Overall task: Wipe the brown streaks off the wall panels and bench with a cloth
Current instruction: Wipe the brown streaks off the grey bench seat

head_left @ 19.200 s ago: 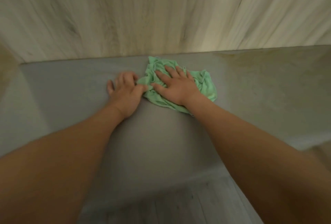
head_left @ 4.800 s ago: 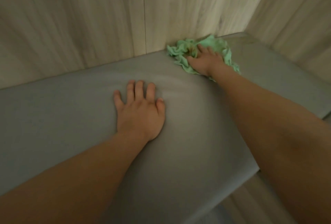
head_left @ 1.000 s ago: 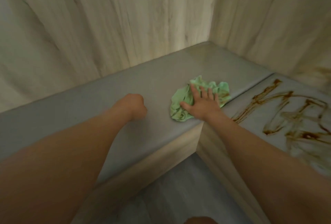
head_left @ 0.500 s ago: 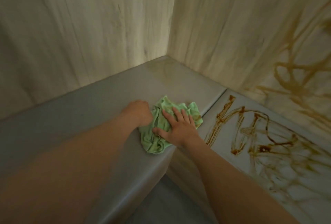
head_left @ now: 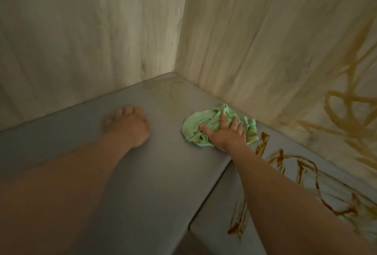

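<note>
Two hands: the left hand point(head_left: 130, 126) rests on the desk point(head_left: 163, 173) with its fingers curled in a loose fist, holding nothing. The right hand point(head_left: 226, 134) lies flat with fingers spread, pressing on the cloth point(head_left: 195, 124).
Cloth: green and crumpled, brown-stained at its right edge, on the desk close to the right wall panel point(head_left: 265, 40).
Desk: grey and padded, turning the room's corner. Its two pads meet at a seam point(head_left: 212, 187).
Right pad: dark brown streaks point(head_left: 279, 159) start just right of the cloth.
Left pad: a faint yellowish smear point(head_left: 163, 91) lies in the far corner.
Walls: pale wood-grain; the left wall panel point(head_left: 81, 40) meets the right one at the corner.
Right wall: blurred brown loops point(head_left: 346, 108) at its right end.
</note>
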Tool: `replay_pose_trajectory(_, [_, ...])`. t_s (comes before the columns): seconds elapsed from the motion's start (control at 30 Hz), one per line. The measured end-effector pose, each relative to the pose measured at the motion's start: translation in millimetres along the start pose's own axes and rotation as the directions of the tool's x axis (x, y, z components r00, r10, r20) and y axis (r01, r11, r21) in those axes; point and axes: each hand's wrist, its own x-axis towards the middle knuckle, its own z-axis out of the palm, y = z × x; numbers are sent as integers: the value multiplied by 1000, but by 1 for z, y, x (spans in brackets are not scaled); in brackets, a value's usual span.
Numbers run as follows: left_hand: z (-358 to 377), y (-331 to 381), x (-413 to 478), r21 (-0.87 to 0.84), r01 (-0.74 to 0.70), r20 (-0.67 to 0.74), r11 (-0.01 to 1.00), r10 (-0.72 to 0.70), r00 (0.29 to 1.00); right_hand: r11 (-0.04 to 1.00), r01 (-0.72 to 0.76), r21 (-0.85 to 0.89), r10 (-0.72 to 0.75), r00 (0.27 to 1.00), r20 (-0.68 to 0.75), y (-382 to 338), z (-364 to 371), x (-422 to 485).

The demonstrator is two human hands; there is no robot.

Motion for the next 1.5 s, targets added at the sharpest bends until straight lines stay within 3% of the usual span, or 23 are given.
replay_pose_trajectory(0.1, [19,-3,16,44,71,-14,996,-71,997,1000,-20,8,21,999,-37,3,-6,36])
replay_pose_trajectory(0.27, [31,-9,16,60,54,-111,997,-47,993,999,-39,-8,38,997,-74,-3,-19,78])
replay_pose_trajectory(0.5, [33,-9,15,48,28,-171,998,-20,985,966,-257,31,258,947,-192,-51,-18,109])
replay_pose_trajectory(0.73, [39,-8,19,66,35,-194,997,-21,981,978,-186,90,204,939,-276,-102,-8,142])
replay_pose_trajectory(0.83, [39,-8,19,71,28,-193,997,-14,981,993,-98,65,113,954,-278,-107,-8,149])
replay_pose_trajectory(0.93, [39,-8,21,63,30,-203,998,-16,979,994,107,-27,-110,959,-260,-121,-8,157])
replay_pose_trajectory(1.1, [41,-9,20,79,39,-234,996,-20,972,905,416,-90,-425,891,-162,-151,-12,195])
replay_pose_trajectory(1.37, [45,-11,21,75,37,-263,996,-16,965,879,477,6,-476,877,-62,-197,-26,222])
replay_pose_trajectory(1.5, [46,-11,22,93,31,-277,995,-4,961,854,516,-60,-519,852,-66,-227,-20,247])
